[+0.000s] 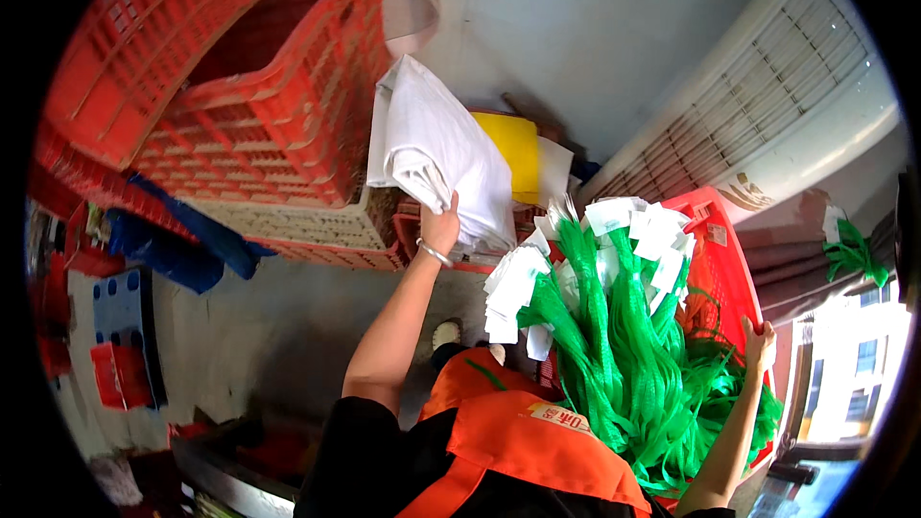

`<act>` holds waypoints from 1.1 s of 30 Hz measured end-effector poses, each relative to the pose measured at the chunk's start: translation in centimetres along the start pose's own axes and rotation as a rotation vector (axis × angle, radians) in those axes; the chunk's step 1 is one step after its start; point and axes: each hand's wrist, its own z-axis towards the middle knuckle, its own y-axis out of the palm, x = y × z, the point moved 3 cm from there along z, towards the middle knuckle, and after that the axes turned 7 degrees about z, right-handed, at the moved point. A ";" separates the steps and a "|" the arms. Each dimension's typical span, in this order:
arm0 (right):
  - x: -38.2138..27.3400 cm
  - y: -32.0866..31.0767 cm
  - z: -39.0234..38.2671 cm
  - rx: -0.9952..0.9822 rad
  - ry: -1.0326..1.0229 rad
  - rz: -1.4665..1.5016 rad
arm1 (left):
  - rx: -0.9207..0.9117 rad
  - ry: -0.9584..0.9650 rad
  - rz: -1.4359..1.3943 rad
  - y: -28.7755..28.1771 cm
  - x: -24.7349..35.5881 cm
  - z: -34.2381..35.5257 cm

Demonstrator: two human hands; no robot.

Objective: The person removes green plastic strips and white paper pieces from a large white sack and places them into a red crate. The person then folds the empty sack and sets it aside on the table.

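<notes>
My left hand (440, 228), a silver bangle on its wrist, grips the lower edge of a folded white sheet (446, 139), which may be cloth or woven plastic. Part of the fingers is hidden against the folds. On the right, my right hand (759, 345) is closed at the rim of a red plastic basket (729, 240). Bundles of green mesh net bags (614, 355) with white paper tags (657, 230) fill that basket and spill toward my orange apron.
Stacked red crates (278, 125) rise at the far left, above a cream crate (288, 219). A yellow sheet (513, 153) lies behind the white one. A tall white appliance with a grille (739, 96) leans into view at right. Blue rolls (168, 249) lie left.
</notes>
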 end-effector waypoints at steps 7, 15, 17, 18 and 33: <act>4.0 -1.7 -4.3 0.014 0.168 -0.141 | -0.095 -0.603 -1.130 9.5 -3.7 10.7; 5.9 -3.9 -8.9 -0.076 0.350 -0.225 | -0.142 -0.650 -1.283 14.3 -2.9 15.5; 6.8 -3.8 -9.8 -0.030 0.337 -0.234 | -0.148 -0.663 -1.311 15.2 -3.4 15.6; 6.7 -4.0 -10.1 -0.037 0.346 -0.238 | -0.146 -0.632 -1.315 15.6 -4.2 15.3; 7.7 -2.6 -8.2 -0.038 0.290 -0.244 | -0.403 -1.109 -0.651 18.0 -24.1 3.2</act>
